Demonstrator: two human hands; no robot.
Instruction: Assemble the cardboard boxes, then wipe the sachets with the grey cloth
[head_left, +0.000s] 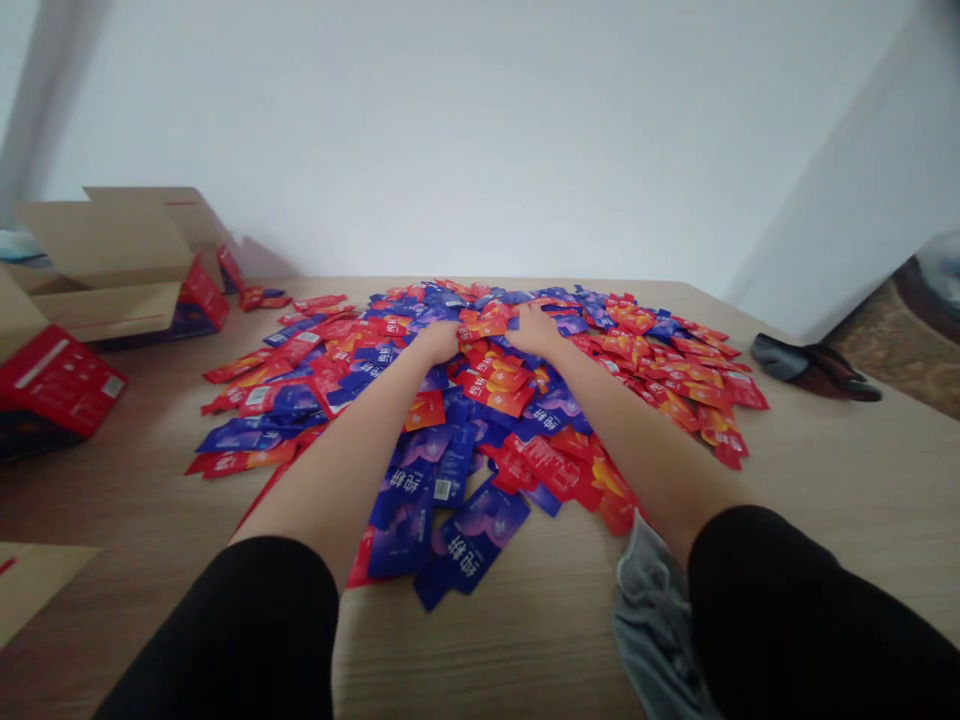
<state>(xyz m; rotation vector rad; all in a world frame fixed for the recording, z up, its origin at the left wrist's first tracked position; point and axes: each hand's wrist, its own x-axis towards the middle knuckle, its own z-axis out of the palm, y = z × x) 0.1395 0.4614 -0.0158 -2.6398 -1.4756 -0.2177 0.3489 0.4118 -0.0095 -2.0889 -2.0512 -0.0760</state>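
- Packets (496, 383), red-orange and blue-purple, lie in a broad, loose heap on the table (555, 610), overlapping at all angles; the heap spreads to both sides and toward the wall (480, 130).
- Each looks light and thin, likely soft in the middle with flat, crimped ends; the glossy skin probably slides easily, so a stack may fan out if squeezed unevenly; little seems fragile, though hard pinching could crease one.
- Best hold, I judge, is across the flat faces near an end seam, or along both long edges for several at once.
- Left hand (441, 342) is down in the heap beside an orange packet (486, 326); its fingers curl out of view, and I cannot tell whether they clamp anything.
- Right hand (534, 328) reaches over packets just across from it; its fingers bend down close together, but a grip on any packet cannot be made out.
- Far box (120, 312), at the left, has its flaps up; its inside is mostly hidden, contents unclear; a few small packets (262, 298) lie near its corner.
- Near box (64, 385) is cut off by the view; its contents cannot be seen.
- Grey-blue cloth (654, 600) lies by the right forearm; a dark object (814, 370) rests farther right.
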